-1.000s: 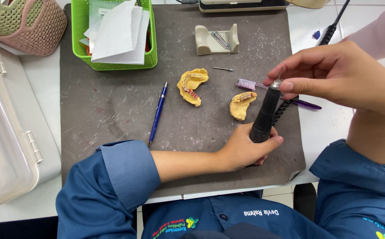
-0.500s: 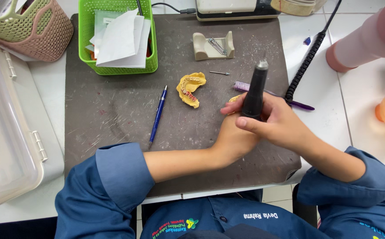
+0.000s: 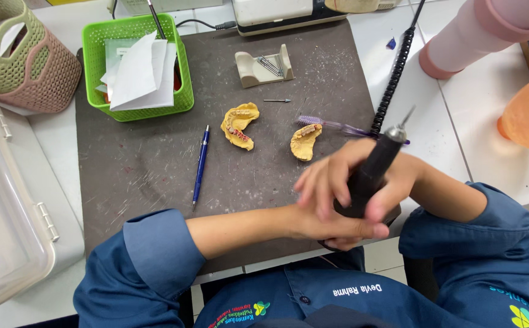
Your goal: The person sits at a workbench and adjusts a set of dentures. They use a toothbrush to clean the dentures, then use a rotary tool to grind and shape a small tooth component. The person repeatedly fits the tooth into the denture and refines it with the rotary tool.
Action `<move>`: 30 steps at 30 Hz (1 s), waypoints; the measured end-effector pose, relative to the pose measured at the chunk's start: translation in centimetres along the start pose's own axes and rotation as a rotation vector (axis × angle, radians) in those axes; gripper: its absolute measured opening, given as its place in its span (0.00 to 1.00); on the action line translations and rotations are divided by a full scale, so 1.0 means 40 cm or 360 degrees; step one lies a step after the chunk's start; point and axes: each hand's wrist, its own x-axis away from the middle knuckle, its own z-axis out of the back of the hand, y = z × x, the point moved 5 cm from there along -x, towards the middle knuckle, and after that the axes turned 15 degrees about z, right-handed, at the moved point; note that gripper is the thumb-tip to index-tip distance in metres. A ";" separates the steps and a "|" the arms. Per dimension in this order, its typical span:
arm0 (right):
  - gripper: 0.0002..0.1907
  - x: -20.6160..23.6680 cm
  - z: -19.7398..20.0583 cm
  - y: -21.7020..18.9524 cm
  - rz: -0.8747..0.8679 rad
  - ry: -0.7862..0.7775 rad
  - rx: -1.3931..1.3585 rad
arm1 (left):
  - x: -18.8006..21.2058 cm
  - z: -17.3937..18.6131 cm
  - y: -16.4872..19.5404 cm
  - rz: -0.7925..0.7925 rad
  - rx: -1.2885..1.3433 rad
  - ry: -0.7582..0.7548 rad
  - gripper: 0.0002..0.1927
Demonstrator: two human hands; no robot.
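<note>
1. Single head view – worn high, looking steeply down past the blue sleeves (image 3: pixel 155 255) onto the dark mat (image 3: pixel 155 176).
2. Close in – clasped hands fill lower centre, bench beyond them, no second view.

dark mat (image 3: pixel 149 176) w/ pen (image 3: pixel 201 164), two casts (image 3: pixel 240 125).

Folded white paper sheets (image 3: pixel 137 70) stand in a green mesh basket (image 3: pixel 182 91), top left of the mat. Embroidered white name label (image 3: pixel 357 290) on the blue shirt, bottom centre, w/ a multicolour chest logo (image 3: pixel 243 311) just left. No screens or signs visible.
</note>
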 end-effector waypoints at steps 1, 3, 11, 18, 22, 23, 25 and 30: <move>0.30 0.023 0.050 0.001 0.0106 0.0300 0.0122 | 0.007 0.005 0.009 -0.0078 0.0099 0.0165 0.24; 0.35 0.100 0.164 0.010 0.0346 0.0959 0.0125 | 0.028 0.020 0.019 -0.0237 0.0302 0.0486 0.18; 0.08 0.366 0.654 0.047 0.0198 0.2289 0.1228 | 0.015 0.069 -0.006 -0.0227 0.0373 0.0693 0.15; 0.17 0.322 0.775 0.059 -0.0219 0.1956 0.1341 | 0.004 0.070 -0.036 -0.0197 0.0350 0.0651 0.14; 0.34 0.316 0.780 0.050 -0.0266 0.1798 0.1425 | -0.004 0.069 -0.041 -0.0166 0.0354 0.0608 0.14; 0.40 0.317 0.783 0.047 -0.0243 0.1773 0.1381 | -0.005 0.069 -0.042 -0.0166 0.0360 0.0611 0.14; 0.43 0.320 0.793 0.046 -0.0280 0.1711 0.1297 | -0.007 0.067 -0.044 -0.0161 0.0351 0.0619 0.14; 0.37 0.323 0.766 0.008 -0.0268 0.1381 0.2071 | -0.004 0.069 -0.043 -0.0176 0.0358 0.0631 0.14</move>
